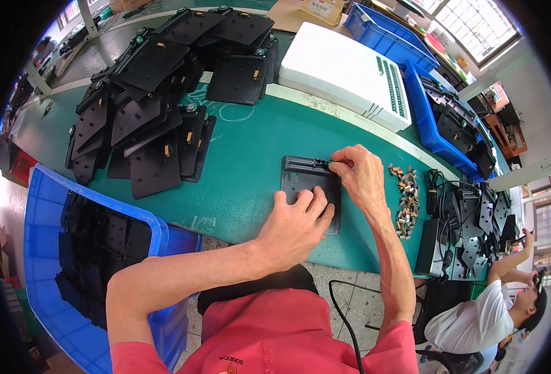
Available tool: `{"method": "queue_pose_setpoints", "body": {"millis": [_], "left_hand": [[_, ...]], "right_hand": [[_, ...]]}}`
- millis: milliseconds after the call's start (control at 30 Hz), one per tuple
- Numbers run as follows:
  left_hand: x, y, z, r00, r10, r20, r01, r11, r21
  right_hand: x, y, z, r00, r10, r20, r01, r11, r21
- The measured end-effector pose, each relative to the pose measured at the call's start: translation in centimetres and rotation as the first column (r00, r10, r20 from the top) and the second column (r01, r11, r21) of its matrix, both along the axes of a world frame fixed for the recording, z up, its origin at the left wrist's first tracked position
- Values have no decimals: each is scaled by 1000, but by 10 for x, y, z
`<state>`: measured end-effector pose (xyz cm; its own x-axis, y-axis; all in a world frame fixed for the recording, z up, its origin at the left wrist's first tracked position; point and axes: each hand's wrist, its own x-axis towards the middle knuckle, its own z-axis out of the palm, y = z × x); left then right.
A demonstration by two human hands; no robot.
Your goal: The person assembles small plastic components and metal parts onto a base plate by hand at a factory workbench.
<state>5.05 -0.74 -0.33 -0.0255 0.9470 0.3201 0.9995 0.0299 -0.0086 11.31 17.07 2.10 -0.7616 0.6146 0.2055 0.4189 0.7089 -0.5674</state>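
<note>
A black plastic panel lies flat on the green tabletop in front of me, with a raised channel along its far edge. My left hand rests on the panel's near part, fingers spread and pressing lightly on its surface. At the far right corner my right hand is closed in a pinch, thumb and forefinger against the end of the channel. Whatever sits between those fingertips is too small and covered to make out. Just right of that hand lies a loose pile of small metal and brown parts.
Stacked black panels fill the table's far left. A blue bin with black parts stands at near left. Beyond are a white foam box and blue crates. Cables, a black adapter and a seated person are at right.
</note>
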Motion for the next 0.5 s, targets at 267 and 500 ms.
{"method": "queue_pose_setpoints", "body": {"millis": [267, 500], "left_hand": [[-1, 0, -2, 1000, -7, 7, 7, 1000, 2], [-1, 0, -1, 1000, 1, -7, -1, 1000, -3]], "right_hand": [[-3, -3, 4, 991, -123, 54, 122, 992, 20], [15, 4, -3, 994, -3, -110, -10, 994, -112]]}}
